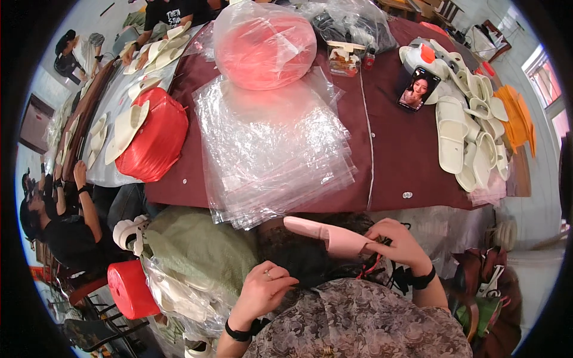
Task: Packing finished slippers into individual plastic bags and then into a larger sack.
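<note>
Left hand [262, 291] loosely curled, empty, resting in lap; right hand [399, 240] pinching heel of pink slipper [325, 236], held level below table edge, near clear bag stack [271, 152].

1. Site type: slipper packing workshop.
2. Evidence: long table [394, 149] under maroon cloth carries stacked clear plastic bags [271, 149] and piled white slippers [471, 131].
3. Further workers [65, 227] sit sorting soles [125, 128] alongside.
</note>
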`<control>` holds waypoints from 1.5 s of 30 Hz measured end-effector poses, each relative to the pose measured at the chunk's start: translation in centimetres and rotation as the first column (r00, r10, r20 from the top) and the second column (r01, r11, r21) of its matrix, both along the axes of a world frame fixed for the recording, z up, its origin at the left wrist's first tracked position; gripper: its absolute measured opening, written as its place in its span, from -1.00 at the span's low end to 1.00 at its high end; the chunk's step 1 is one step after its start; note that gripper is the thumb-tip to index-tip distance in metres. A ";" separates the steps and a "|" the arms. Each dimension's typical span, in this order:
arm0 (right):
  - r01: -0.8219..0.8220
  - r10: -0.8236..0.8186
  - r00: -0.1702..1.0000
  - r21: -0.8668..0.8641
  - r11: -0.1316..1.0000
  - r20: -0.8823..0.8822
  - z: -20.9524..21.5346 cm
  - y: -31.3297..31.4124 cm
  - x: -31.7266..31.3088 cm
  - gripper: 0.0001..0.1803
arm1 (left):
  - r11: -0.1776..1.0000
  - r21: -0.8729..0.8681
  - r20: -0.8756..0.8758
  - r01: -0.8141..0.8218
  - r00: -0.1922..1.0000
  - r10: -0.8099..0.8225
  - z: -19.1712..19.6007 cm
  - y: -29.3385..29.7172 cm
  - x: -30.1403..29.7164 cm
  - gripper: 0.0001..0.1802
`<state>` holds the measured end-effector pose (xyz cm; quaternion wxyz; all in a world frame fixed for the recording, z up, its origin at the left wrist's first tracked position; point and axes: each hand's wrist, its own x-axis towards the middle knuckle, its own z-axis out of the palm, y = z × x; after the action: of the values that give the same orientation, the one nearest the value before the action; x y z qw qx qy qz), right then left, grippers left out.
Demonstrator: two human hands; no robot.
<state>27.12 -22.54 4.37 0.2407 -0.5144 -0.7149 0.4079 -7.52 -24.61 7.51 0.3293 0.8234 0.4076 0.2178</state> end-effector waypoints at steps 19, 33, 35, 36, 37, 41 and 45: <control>0.769 -0.787 0.614 0.267 0.581 -0.055 -1.5 6.3 10.4 -0.70 | 0.997 0.051 0.031 0.059 0.998 -0.061 -2.3 1.5 0.8 -0.79; -0.527 0.523 0.848 0.038 0.849 0.087 -1.6 0.8 -8.1 -0.72 | 0.990 0.112 0.034 0.091 0.995 -0.096 -3.9 -0.3 0.8 -0.74; -0.564 0.559 0.825 0.042 0.825 0.084 -2.0 1.2 -7.9 -0.72 | 0.991 0.105 0.032 0.078 0.996 -0.082 -4.0 -0.5 0.6 -0.75; -0.580 0.577 0.814 0.028 0.814 0.075 -2.0 1.1 -7.7 -0.73 | 0.993 0.099 0.043 0.062 0.997 -0.066 -4.1 -0.6 0.6 -0.77; -0.583 0.577 0.811 0.051 0.811 0.102 -1.8 1.2 -7.7 -0.80 | 0.995 0.088 0.055 0.050 0.997 -0.055 -4.2 -0.7 0.6 -0.79; -0.614 0.587 0.786 0.141 0.776 0.192 -0.7 1.7 -7.7 -0.88 | 0.998 0.070 0.054 0.002 0.999 -0.005 -4.1 -0.4 0.5 -0.83; -0.612 0.571 0.787 0.181 0.770 0.234 -0.9 1.6 -7.1 -0.86 | 0.997 0.072 0.045 0.027 0.999 -0.030 -4.3 0.4 0.3 -0.83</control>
<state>20.03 -20.94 3.49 0.1017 -0.2602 -0.9030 0.3264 -7.26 -24.22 3.22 0.3121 0.8351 0.3801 0.2465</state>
